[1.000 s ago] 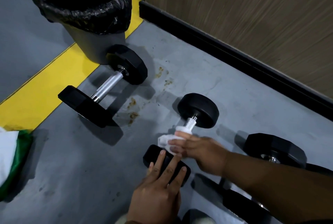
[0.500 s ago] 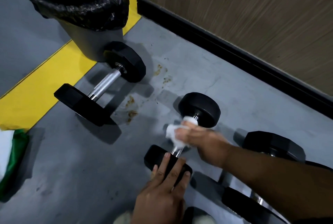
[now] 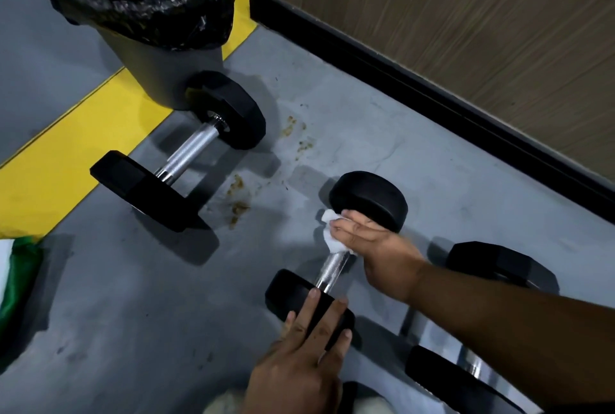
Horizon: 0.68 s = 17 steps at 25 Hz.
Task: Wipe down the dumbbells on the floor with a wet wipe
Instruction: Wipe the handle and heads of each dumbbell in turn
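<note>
- The small dumbbell [image 3: 336,249] lies on the floor [image 3: 133,314] in the middle, between the two other dumbbells.
- The large dumbbell [image 3: 179,154] lies to its left, its far head touching the bin [image 3: 159,47].
- A third dumbbell [image 3: 499,267] lies to the right, partly behind the right forearm.
- The left hand [image 3: 299,360] rests on the small dumbbell's near head.
- The right hand [image 3: 376,244] holds the wipe [image 3: 329,230] on the handle by the far head.
- The wall [image 3: 466,31] stands behind.

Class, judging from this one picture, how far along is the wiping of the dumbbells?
Nothing shows as finished. In hand: the right hand rubs the wet wipe along the small dumbbell's handle while the left hand presses flat on its near head. Left: the large dumbbell by the bin, untouched, and those at right.
</note>
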Each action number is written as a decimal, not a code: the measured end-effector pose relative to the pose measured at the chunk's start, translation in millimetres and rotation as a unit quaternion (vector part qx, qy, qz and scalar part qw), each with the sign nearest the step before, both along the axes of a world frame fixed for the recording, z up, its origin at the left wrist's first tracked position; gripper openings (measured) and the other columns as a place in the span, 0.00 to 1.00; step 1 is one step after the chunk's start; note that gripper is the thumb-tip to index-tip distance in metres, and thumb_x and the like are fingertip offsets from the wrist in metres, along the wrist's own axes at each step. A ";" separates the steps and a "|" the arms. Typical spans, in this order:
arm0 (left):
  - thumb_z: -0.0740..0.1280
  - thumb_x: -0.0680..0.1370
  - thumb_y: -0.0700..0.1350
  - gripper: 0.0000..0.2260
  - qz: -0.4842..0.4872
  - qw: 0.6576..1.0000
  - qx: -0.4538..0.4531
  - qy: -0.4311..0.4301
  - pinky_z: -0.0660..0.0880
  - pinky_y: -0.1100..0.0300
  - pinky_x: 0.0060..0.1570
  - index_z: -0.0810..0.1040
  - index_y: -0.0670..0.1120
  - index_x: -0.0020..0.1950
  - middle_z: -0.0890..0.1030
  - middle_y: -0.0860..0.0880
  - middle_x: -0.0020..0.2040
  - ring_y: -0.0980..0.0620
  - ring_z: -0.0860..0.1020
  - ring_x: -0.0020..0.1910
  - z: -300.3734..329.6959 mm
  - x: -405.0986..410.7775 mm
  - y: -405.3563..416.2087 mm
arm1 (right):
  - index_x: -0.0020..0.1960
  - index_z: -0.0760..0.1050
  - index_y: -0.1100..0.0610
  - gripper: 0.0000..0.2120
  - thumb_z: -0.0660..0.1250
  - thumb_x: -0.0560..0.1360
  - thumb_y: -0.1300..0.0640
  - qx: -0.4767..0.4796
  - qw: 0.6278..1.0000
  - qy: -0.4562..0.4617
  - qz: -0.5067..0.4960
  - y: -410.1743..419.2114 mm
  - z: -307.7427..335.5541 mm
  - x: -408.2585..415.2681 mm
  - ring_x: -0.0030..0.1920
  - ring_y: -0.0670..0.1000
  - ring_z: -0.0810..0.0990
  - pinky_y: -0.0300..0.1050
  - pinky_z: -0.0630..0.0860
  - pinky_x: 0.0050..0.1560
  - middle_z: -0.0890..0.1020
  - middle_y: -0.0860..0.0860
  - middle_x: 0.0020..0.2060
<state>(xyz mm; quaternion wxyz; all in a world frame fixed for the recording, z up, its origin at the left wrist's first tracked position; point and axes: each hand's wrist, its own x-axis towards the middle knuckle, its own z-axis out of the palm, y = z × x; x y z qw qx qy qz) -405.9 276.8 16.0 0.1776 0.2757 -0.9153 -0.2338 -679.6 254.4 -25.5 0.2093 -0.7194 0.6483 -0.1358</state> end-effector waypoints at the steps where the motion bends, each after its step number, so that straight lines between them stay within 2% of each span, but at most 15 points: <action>1: 0.65 0.71 0.44 0.16 -0.003 1.000 0.001 0.003 0.76 0.52 0.63 0.86 0.55 0.54 0.76 0.53 0.71 0.48 0.72 0.72 2.7 -0.7 1.0 | 0.76 0.68 0.46 0.39 0.57 0.69 0.71 0.003 1.000 -0.005 0.000 8.9 0.9 10.9 0.81 0.47 0.57 0.57 0.75 0.68 0.67 0.44 0.77; 4: 0.58 0.79 0.43 0.17 -0.012 1.000 0.006 0.009 0.79 0.56 0.59 0.86 0.55 0.51 0.77 0.53 0.70 0.49 0.74 0.70 6.3 -3.1 2.0 | 0.78 0.65 0.49 0.33 0.63 0.75 0.67 0.011 0.991 -0.014 0.135 37.0 6.2 42.2 0.81 0.51 0.55 0.54 0.80 0.61 0.62 0.43 0.79; 6: 0.58 0.81 0.44 0.16 -0.023 1.000 0.000 0.001 0.75 0.56 0.63 0.86 0.55 0.51 0.76 0.53 0.71 0.49 0.74 0.71 8.1 -3.8 2.5 | 0.78 0.67 0.51 0.32 0.62 0.75 0.67 -0.001 0.984 0.003 0.180 31.6 5.8 29.7 0.81 0.52 0.57 0.54 0.80 0.58 0.64 0.44 0.79; 9: 0.64 0.74 0.43 0.09 -0.053 0.999 -0.011 -0.007 0.69 0.56 0.67 0.82 0.54 0.42 0.74 0.54 0.73 0.50 0.72 0.73 1.0 -3.2 8.5 | 0.78 0.67 0.47 0.45 0.61 0.65 0.77 -0.008 0.999 0.018 0.050 17.2 3.4 -0.5 0.81 0.50 0.58 0.56 0.80 0.61 0.64 0.42 0.79; 11: 0.63 0.70 0.40 0.10 -0.059 0.998 0.014 0.001 0.66 0.59 0.70 0.80 0.55 0.39 0.71 0.56 0.75 0.53 0.69 0.75 -2.8 -3.5 12.6 | 0.79 0.63 0.47 0.49 0.61 0.62 0.77 0.003 0.999 0.039 0.005 21.3 5.7 1.5 0.82 0.49 0.53 0.55 0.82 0.57 0.59 0.40 0.80; 12: 0.62 0.68 0.39 0.14 -0.052 0.998 0.038 0.002 0.64 0.61 0.71 0.82 0.56 0.43 0.69 0.58 0.76 0.56 0.68 0.75 -2.9 -4.3 13.7 | 0.80 0.61 0.47 0.49 0.61 0.63 0.76 0.008 0.999 0.047 0.024 27.0 7.5 9.8 0.82 0.51 0.52 0.55 0.82 0.55 0.57 0.41 0.81; 14: 0.59 0.66 0.40 0.25 -0.017 0.997 0.079 0.014 0.61 0.66 0.72 0.85 0.56 0.57 0.67 0.61 0.76 0.61 0.65 0.76 -0.3 -5.1 14.8 | 0.81 0.59 0.49 0.41 0.62 0.71 0.69 0.026 0.992 0.039 0.116 39.5 12.0 29.4 0.82 0.54 0.51 0.51 0.82 0.53 0.56 0.43 0.82; 15: 0.59 0.66 0.40 0.27 -0.006 0.996 0.087 0.018 0.61 0.67 0.71 0.83 0.56 0.60 0.67 0.61 0.76 0.62 0.63 0.76 1.2 -4.6 12.9 | 0.80 0.61 0.51 0.34 0.61 0.75 0.64 0.015 0.985 0.036 0.168 43.2 11.3 31.3 0.82 0.54 0.53 0.48 0.81 0.53 0.58 0.45 0.81; 16: 0.60 0.66 0.40 0.25 -0.016 0.996 0.085 0.015 0.63 0.66 0.71 0.84 0.58 0.57 0.68 0.61 0.75 0.61 0.64 0.76 2.2 -5.3 12.1 | 0.79 0.64 0.52 0.29 0.58 0.79 0.61 0.003 0.980 0.033 0.196 41.7 10.3 26.6 0.81 0.55 0.55 0.47 0.80 0.55 0.61 0.46 0.80; 17: 0.64 0.66 0.39 0.19 -0.038 0.997 0.066 0.005 0.65 0.63 0.70 0.86 0.58 0.49 0.70 0.60 0.75 0.58 0.66 0.76 0.9 -5.4 12.1 | 0.79 0.65 0.50 0.27 0.55 0.80 0.60 0.001 0.983 0.027 0.183 35.9 9.8 18.1 0.81 0.54 0.57 0.50 0.79 0.59 0.63 0.46 0.80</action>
